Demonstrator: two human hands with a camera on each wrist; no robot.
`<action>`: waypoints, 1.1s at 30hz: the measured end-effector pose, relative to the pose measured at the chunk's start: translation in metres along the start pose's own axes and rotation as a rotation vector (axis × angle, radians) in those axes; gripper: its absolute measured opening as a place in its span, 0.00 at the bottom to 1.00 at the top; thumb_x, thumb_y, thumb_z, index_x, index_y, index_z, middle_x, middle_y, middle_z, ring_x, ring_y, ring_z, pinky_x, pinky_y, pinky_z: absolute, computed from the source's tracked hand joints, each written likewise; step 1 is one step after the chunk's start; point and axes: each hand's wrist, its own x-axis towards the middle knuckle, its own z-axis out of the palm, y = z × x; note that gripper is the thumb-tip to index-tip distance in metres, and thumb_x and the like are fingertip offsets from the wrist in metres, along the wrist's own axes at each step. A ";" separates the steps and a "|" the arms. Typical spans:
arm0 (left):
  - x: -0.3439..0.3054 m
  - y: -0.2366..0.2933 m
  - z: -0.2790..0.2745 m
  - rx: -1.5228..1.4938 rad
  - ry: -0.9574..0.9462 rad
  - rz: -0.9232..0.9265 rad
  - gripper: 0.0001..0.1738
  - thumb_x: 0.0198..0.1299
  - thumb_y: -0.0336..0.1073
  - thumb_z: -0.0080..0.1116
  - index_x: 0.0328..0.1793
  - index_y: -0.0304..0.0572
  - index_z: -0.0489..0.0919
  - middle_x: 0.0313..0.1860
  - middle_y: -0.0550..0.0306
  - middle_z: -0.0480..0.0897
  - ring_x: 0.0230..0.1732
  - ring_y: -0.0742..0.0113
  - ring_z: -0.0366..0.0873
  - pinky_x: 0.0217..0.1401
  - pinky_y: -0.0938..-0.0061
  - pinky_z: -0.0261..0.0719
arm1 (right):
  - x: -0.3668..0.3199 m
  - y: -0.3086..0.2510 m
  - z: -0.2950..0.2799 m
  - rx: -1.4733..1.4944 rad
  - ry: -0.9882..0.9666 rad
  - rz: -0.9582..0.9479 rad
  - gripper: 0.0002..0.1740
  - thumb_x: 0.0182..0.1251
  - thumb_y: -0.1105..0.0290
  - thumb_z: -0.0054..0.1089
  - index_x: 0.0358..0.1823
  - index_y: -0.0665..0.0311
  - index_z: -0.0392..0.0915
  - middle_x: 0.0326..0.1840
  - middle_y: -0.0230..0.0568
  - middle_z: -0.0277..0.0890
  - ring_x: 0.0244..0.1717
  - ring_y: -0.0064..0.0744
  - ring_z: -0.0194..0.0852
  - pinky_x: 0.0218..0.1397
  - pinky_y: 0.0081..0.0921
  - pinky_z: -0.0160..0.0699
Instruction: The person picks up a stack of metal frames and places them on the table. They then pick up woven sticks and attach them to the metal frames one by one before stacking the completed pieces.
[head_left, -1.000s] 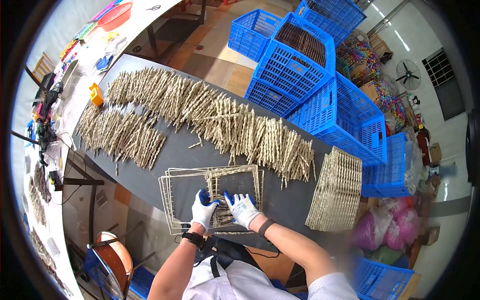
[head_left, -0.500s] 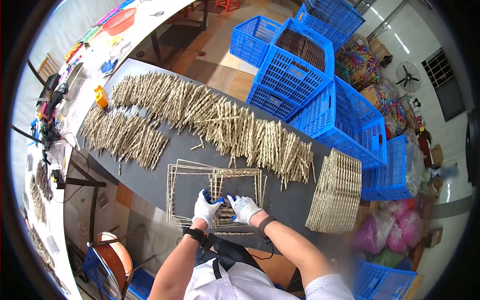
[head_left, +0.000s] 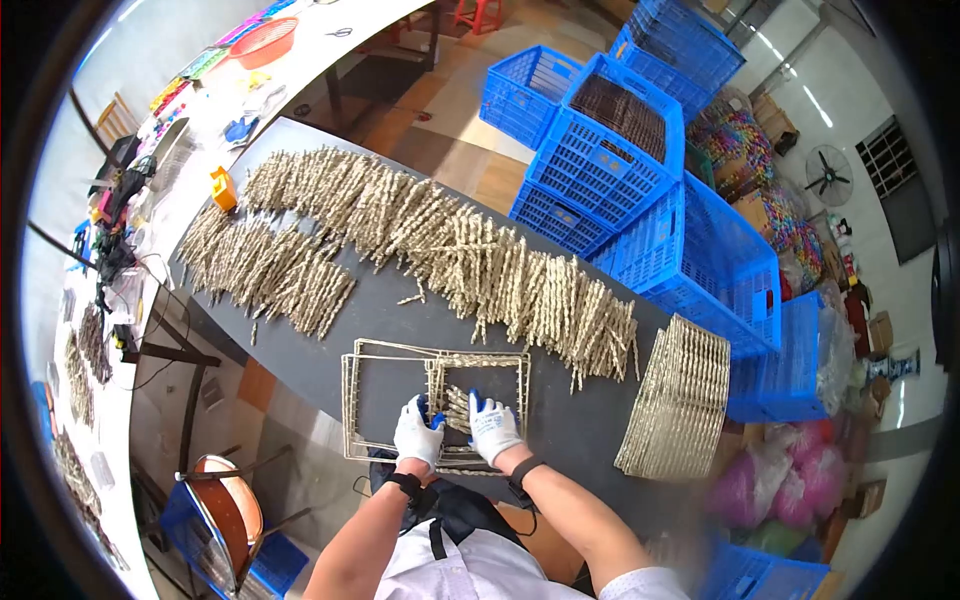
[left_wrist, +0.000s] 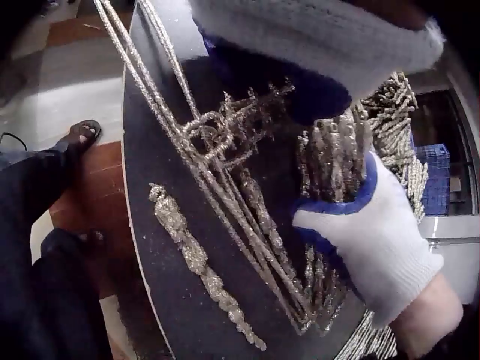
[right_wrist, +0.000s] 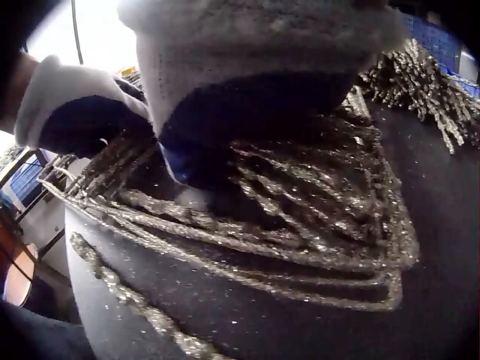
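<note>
Gloved left hand [head_left: 418, 432] and right hand [head_left: 492, 425] both curl fingers round the stick bundle [head_left: 457, 410] on the stacked wire frames [head_left: 385, 352] at the desk [head_left: 580, 420] near edge; likely gathering step, next needs sticks kept aligned.

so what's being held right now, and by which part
A small bundle of glittery twisted sticks: the left hand grips its left side, the right hand its right side, over the wire frames.
</note>
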 end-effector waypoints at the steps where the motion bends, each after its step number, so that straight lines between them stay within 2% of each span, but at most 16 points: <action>1: -0.001 0.006 -0.005 -0.011 -0.023 -0.026 0.29 0.51 0.38 0.68 0.60 0.43 0.72 0.52 0.48 0.78 0.53 0.49 0.78 0.57 0.62 0.76 | -0.001 0.005 -0.006 0.063 -0.011 -0.015 0.52 0.48 0.52 0.74 0.71 0.68 0.57 0.50 0.52 0.75 0.51 0.47 0.77 0.53 0.40 0.76; 4: 0.001 0.008 -0.008 -0.043 -0.063 -0.065 0.27 0.51 0.39 0.69 0.58 0.48 0.73 0.49 0.49 0.79 0.50 0.49 0.79 0.53 0.61 0.77 | 0.001 0.026 -0.008 0.342 0.043 -0.030 0.51 0.44 0.54 0.75 0.68 0.64 0.59 0.55 0.53 0.75 0.55 0.49 0.76 0.60 0.39 0.74; 10: 0.003 0.009 -0.009 0.099 -0.105 -0.031 0.26 0.54 0.42 0.66 0.58 0.50 0.73 0.49 0.48 0.78 0.50 0.47 0.78 0.52 0.59 0.77 | 0.005 0.023 -0.027 0.876 0.473 -0.137 0.48 0.42 0.59 0.78 0.66 0.63 0.61 0.52 0.54 0.78 0.51 0.53 0.79 0.55 0.40 0.78; 11: 0.003 0.009 -0.009 0.103 -0.111 -0.018 0.25 0.55 0.42 0.65 0.58 0.50 0.73 0.49 0.48 0.77 0.50 0.47 0.78 0.52 0.58 0.77 | 0.009 0.010 -0.044 1.004 0.419 -0.103 0.49 0.42 0.59 0.78 0.66 0.65 0.60 0.51 0.56 0.79 0.51 0.53 0.80 0.55 0.41 0.78; 12: 0.003 0.005 -0.008 0.104 -0.112 0.024 0.27 0.55 0.44 0.64 0.61 0.49 0.71 0.49 0.47 0.77 0.49 0.47 0.78 0.51 0.56 0.78 | 0.012 -0.004 -0.063 1.019 0.397 -0.026 0.44 0.45 0.63 0.78 0.63 0.66 0.64 0.49 0.51 0.80 0.49 0.45 0.82 0.53 0.37 0.79; 15: 0.007 0.014 -0.029 0.086 -0.222 0.057 0.25 0.55 0.44 0.64 0.58 0.48 0.72 0.48 0.45 0.77 0.47 0.45 0.78 0.51 0.56 0.78 | 0.058 -0.046 -0.076 1.650 0.223 0.114 0.28 0.52 0.74 0.74 0.55 0.66 0.73 0.46 0.35 0.81 0.44 0.25 0.78 0.49 0.27 0.79; 16: 0.005 -0.001 -0.015 -0.057 -0.151 0.005 0.23 0.56 0.43 0.63 0.56 0.48 0.73 0.47 0.45 0.78 0.48 0.45 0.78 0.49 0.57 0.78 | 0.078 -0.063 -0.081 1.772 0.195 0.175 0.24 0.55 0.74 0.71 0.55 0.65 0.75 0.46 0.32 0.81 0.43 0.24 0.77 0.49 0.25 0.77; 18: 0.012 -0.025 -0.003 -0.059 -0.257 0.100 0.23 0.54 0.42 0.63 0.56 0.47 0.73 0.49 0.45 0.78 0.50 0.44 0.78 0.50 0.58 0.78 | 0.120 -0.094 -0.097 1.816 0.151 0.284 0.23 0.54 0.75 0.71 0.53 0.64 0.77 0.45 0.31 0.81 0.42 0.25 0.76 0.48 0.26 0.77; 20: 0.013 -0.001 -0.042 -0.191 -0.332 0.035 0.25 0.52 0.44 0.66 0.55 0.45 0.75 0.48 0.43 0.79 0.50 0.43 0.79 0.52 0.57 0.78 | 0.171 -0.118 -0.093 1.738 0.225 0.234 0.21 0.55 0.76 0.71 0.51 0.64 0.78 0.45 0.31 0.81 0.41 0.24 0.75 0.47 0.26 0.76; 22: 0.012 -0.026 -0.005 -0.123 -0.342 0.054 0.27 0.52 0.47 0.67 0.56 0.45 0.75 0.48 0.42 0.80 0.51 0.44 0.79 0.53 0.56 0.78 | 0.202 -0.137 -0.116 1.699 0.086 0.497 0.29 0.52 0.69 0.73 0.56 0.69 0.74 0.51 0.39 0.80 0.45 0.29 0.75 0.51 0.31 0.75; 24: 0.023 -0.002 -0.048 -0.101 -0.522 -0.006 0.33 0.52 0.50 0.67 0.62 0.45 0.73 0.57 0.41 0.78 0.56 0.43 0.77 0.55 0.58 0.78 | 0.245 -0.143 -0.099 1.683 -0.054 0.569 0.33 0.50 0.64 0.74 0.56 0.73 0.74 0.54 0.46 0.79 0.48 0.34 0.76 0.53 0.34 0.75; 26: 0.021 -0.039 0.016 -0.221 -0.438 0.125 0.31 0.58 0.49 0.62 0.64 0.43 0.72 0.61 0.39 0.75 0.59 0.42 0.75 0.59 0.59 0.75 | 0.297 -0.143 -0.044 1.404 -0.007 0.647 0.52 0.49 0.54 0.75 0.68 0.78 0.57 0.63 0.57 0.73 0.60 0.46 0.75 0.61 0.35 0.75; 28: 0.029 -0.020 -0.039 -0.337 -0.507 0.125 0.29 0.60 0.49 0.59 0.65 0.42 0.72 0.63 0.39 0.75 0.61 0.42 0.74 0.62 0.60 0.74 | 0.275 -0.181 -0.094 1.170 0.036 0.767 0.39 0.53 0.61 0.74 0.63 0.72 0.66 0.58 0.49 0.76 0.52 0.40 0.77 0.55 0.39 0.78; 29: 0.032 -0.011 -0.065 -0.433 -0.571 0.125 0.28 0.63 0.48 0.55 0.66 0.42 0.72 0.64 0.39 0.74 0.63 0.43 0.73 0.64 0.61 0.72 | 0.269 -0.199 -0.113 1.091 -0.030 0.823 0.50 0.52 0.57 0.75 0.69 0.74 0.54 0.68 0.52 0.68 0.65 0.42 0.70 0.64 0.38 0.73; 30: 0.025 -0.013 -0.068 -0.634 -0.560 0.062 0.27 0.67 0.48 0.50 0.67 0.41 0.73 0.66 0.40 0.73 0.65 0.44 0.71 0.67 0.63 0.68 | 0.274 -0.209 -0.111 1.080 -0.058 0.781 0.55 0.54 0.54 0.73 0.72 0.75 0.48 0.71 0.55 0.63 0.68 0.44 0.67 0.68 0.35 0.69; 33: 0.028 -0.020 -0.074 -0.737 -0.606 -0.001 0.28 0.66 0.49 0.52 0.67 0.40 0.73 0.66 0.42 0.74 0.66 0.46 0.71 0.67 0.64 0.68 | 0.293 -0.234 -0.114 1.088 -0.062 0.774 0.56 0.55 0.51 0.71 0.72 0.78 0.45 0.72 0.58 0.61 0.69 0.46 0.66 0.69 0.34 0.67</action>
